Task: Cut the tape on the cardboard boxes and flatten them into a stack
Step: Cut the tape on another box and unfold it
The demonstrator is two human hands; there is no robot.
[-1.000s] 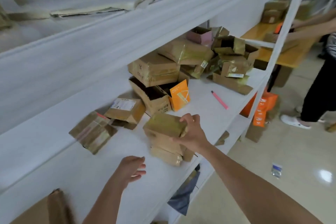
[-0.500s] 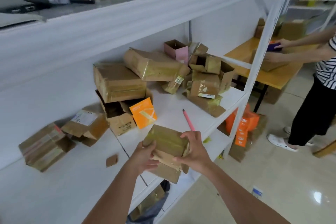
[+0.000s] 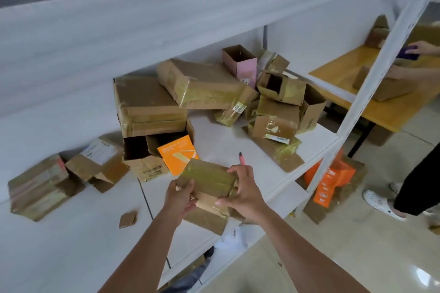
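Observation:
I hold a small taped cardboard box [image 3: 209, 179] over the front of the white shelf [image 3: 226, 145]. My left hand [image 3: 179, 200] grips its left end. My right hand [image 3: 242, 194] grips its right end, thumb underneath. Flattened cardboard [image 3: 204, 219] hangs below the box between my hands. A pink cutter [image 3: 242, 158] lies on the shelf just behind my right hand. Several taped boxes [image 3: 200, 83] are piled at the back of the shelf, some with flaps torn apart.
An orange packet [image 3: 177, 153] leans on an opened box [image 3: 140, 157]. Two more boxes [image 3: 38, 185] lie at the left. A cardboard scrap [image 3: 128, 219] sits near the front. At the right another person [image 3: 419, 173] works at a yellow table [image 3: 392, 107]. Orange bags [image 3: 331, 181] stand on the floor.
My left hand came off the shelf and took the box's left end. Both hands now hold the box, lifted slightly and drawn toward the shelf front.

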